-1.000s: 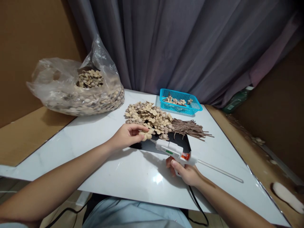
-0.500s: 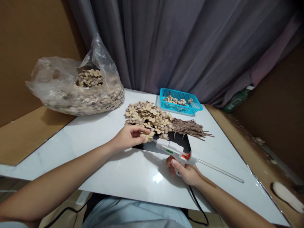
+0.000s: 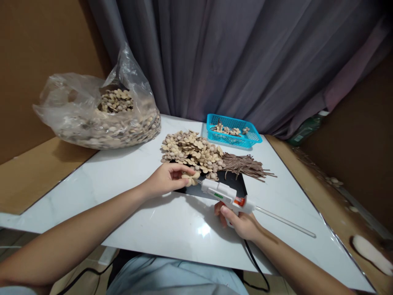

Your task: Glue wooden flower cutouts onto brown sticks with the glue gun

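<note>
Between the thumb and fingers of my left hand (image 3: pixel 168 177) is a cream flower-shaped piece (image 3: pixel 191 178), held above a black mat (image 3: pixel 199 191). My right hand (image 3: pixel 238 220) is wrapped round the handle of a white hot glue gun (image 3: pixel 219 191), whose nozzle points left and meets or nearly meets the flower piece. A long clear glue stick (image 3: pixel 285 221) sticks out of the gun's back end. Just beyond my left hand rises a heap of cream and greyish flower pieces (image 3: pixel 193 149), partly on the mat.
Thin brown stems (image 3: pixel 247 165) lie in a bundle right of the heap. Behind them stands a blue plastic basket (image 3: pixel 256 137) with some flowers and stems. A clear plastic bag (image 3: pixel 82 127) full of flower pieces sits at the left. The gun's black cord (image 3: pixel 254 262) hangs over the white table's (image 3: pixel 147 237) front edge.
Hardly anything differs. The flower piece has tilted slightly in my left fingers, and the glue gun has shifted a tiny bit left.
</note>
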Demonstrator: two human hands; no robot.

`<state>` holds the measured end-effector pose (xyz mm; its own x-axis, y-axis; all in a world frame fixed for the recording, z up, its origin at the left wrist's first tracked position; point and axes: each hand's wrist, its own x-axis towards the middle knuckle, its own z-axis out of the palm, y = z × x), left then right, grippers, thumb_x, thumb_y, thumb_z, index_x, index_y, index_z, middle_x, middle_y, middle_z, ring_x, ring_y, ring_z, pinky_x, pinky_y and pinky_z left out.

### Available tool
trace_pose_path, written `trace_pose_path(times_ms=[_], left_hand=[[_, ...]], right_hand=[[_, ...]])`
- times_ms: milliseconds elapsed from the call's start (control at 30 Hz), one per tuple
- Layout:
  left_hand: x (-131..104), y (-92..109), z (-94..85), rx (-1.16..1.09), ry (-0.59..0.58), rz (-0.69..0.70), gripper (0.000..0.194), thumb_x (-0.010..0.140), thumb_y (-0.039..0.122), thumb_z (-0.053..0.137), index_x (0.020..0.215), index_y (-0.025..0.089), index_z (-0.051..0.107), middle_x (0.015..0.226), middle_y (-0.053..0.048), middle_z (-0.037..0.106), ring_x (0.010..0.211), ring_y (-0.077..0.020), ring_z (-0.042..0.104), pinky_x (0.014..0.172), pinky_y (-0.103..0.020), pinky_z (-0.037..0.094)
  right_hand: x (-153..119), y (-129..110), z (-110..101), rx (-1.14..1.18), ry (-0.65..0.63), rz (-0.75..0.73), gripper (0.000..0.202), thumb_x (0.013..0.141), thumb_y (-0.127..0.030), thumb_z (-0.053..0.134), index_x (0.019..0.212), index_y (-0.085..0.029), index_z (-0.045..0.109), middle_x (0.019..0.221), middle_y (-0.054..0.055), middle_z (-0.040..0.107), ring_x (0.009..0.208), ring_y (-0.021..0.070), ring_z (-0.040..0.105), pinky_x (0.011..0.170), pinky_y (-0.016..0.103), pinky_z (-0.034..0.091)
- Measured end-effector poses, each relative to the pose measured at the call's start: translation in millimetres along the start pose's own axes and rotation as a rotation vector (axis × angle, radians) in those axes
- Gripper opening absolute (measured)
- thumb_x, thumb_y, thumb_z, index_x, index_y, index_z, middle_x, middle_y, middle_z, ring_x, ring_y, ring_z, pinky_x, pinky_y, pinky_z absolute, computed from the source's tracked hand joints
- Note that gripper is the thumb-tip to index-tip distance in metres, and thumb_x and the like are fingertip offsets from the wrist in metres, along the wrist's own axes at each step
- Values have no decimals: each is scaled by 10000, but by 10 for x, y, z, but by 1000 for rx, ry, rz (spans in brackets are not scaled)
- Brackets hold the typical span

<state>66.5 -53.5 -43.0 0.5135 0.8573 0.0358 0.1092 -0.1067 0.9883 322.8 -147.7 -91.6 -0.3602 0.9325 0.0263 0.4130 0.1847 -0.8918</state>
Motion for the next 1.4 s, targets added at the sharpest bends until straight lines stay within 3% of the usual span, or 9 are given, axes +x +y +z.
trace_pose_path(times_ms=[667,867,1000,1133,1233,1333,1400], left_hand=[[-25,-5,-4,122,50,65,344,735,294,692,1026,111,703,673,-36,635,571,-116,558,532,-215,437],[19,48,-58,-72,138,19,365,667,264,760,1000,125,708,904,-90,714,763,-166,647,678,-251,500],[51,48,-126,-165,212,45,331,664,257,773,967,136,716,966,-87,709,722,-138,628,637,-235,495],[48,78,-158,-262,218,85,323,627,230,805,930,147,731,920,-64,714,683,-114,614,629,-219,497],[27,156,-153,-381,204,96,303,584,204,829,872,160,746,809,-32,713,634,-91,605,588,-185,485],[1,238,-149,-496,189,94,314,524,201,856,818,160,752,715,-18,702,574,-83,600,559,-176,480],[-14,272,-152,-535,174,89,324,500,199,866,801,160,753,696,-23,705,580,-98,618,566,-186,490]], right_hand=[[6,-56,40,-59,55,32,462,901,-596,373,794,-191,568,552,10,537,534,161,540,557,293,462],[14,-96,48,-81,75,42,490,891,-604,383,772,-182,602,520,16,547,502,160,544,534,286,464],[21,-118,30,-80,63,35,484,889,-589,405,833,-174,646,509,14,559,488,159,554,513,275,463],[12,-59,-35,-8,-2,97,419,885,-547,467,960,-177,650,627,32,654,584,182,627,578,285,505],[22,-33,-102,33,28,145,429,858,-552,514,972,-158,641,788,68,696,698,200,656,660,301,525],[66,-68,-164,53,25,209,527,828,-614,507,950,-123,652,678,56,664,600,178,617,580,276,495],[108,-98,-199,64,-19,258,578,832,-646,462,778,-108,665,579,51,633,510,151,571,522,249,456]])
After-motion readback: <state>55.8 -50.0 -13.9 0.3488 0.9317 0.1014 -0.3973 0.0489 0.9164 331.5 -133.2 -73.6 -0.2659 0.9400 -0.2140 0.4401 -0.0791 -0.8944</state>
